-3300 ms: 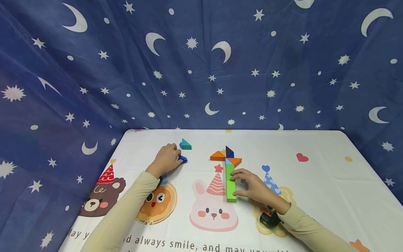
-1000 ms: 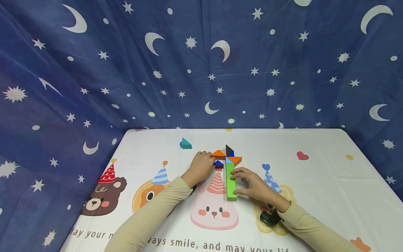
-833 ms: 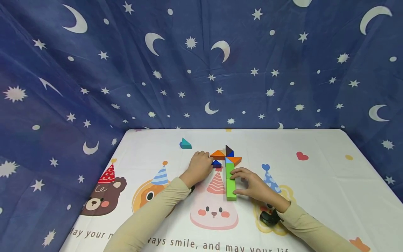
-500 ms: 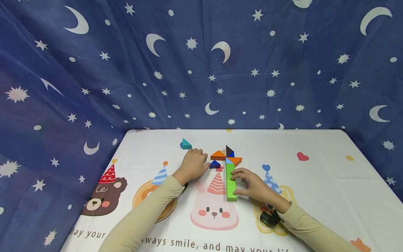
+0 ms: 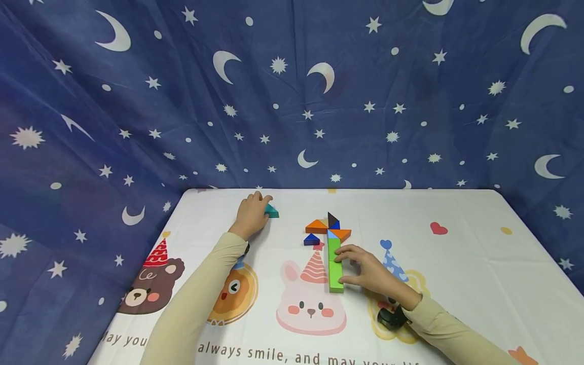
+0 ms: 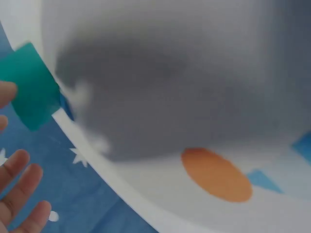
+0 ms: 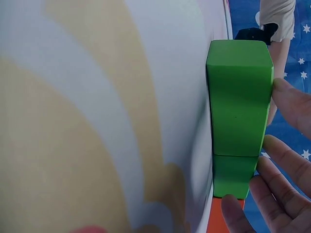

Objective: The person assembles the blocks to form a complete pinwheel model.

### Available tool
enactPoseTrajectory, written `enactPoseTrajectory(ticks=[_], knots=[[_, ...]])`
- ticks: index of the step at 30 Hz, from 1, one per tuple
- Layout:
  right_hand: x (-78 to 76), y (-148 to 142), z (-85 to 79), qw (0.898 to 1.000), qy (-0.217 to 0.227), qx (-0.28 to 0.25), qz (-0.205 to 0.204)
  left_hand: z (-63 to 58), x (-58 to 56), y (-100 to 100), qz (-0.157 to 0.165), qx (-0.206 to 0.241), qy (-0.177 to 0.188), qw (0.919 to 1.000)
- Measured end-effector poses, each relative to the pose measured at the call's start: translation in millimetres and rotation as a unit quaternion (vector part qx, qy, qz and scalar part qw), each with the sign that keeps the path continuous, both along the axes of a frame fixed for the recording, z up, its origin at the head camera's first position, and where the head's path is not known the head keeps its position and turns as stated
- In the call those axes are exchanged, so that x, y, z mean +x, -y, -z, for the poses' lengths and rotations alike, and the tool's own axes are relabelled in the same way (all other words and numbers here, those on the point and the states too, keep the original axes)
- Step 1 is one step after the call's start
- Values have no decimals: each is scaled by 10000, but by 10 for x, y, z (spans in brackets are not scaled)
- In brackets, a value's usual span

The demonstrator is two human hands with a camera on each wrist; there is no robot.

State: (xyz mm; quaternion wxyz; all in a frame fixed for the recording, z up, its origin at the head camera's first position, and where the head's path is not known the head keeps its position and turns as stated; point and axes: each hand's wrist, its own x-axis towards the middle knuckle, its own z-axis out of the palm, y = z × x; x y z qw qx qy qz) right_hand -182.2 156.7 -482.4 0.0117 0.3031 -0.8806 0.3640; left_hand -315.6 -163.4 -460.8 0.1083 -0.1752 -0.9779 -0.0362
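At the back left of the table, my left hand (image 5: 251, 215) is spread at a teal triangular block (image 5: 274, 213), partly covering it. In the left wrist view one fingertip overlaps the teal block (image 6: 34, 90), and the other fingers are extended. My right hand (image 5: 367, 268) rests with relaxed fingertips along the right side of two green blocks (image 5: 335, 274) laid end to end. The right wrist view shows those fingertips against the green blocks (image 7: 240, 107). A dark blue triangular block (image 5: 312, 240) lies alone, left of the green column.
Above the green column, triangular blocks form a pinwheel: orange ones (image 5: 316, 227) left and right, a dark brown one (image 5: 332, 220) on top, and blue ones. A white printed tablecloth (image 5: 470, 284) covers the table; a blue starry curtain (image 5: 292, 101) hangs behind.
My left hand brought the dark blue block from the left to beside the green column, let go of it, and moved back left to the teal block. My right hand has stayed put.
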Motion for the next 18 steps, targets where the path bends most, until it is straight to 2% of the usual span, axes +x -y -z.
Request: enactPoseTrajectory(ticks=[3, 12, 18], knots=[[-7, -10, 1, 10000, -10, 10, -33, 23, -42, 16, -80, -112, 157, 9998], [-10, -4, 8, 10000, 15, 38, -9, 82, -68, 57, -90, -417, 28, 9991], [-19, -10, 20, 10000, -8, 53, -23, 70, 2, 105, 184, -519, -24, 9985]])
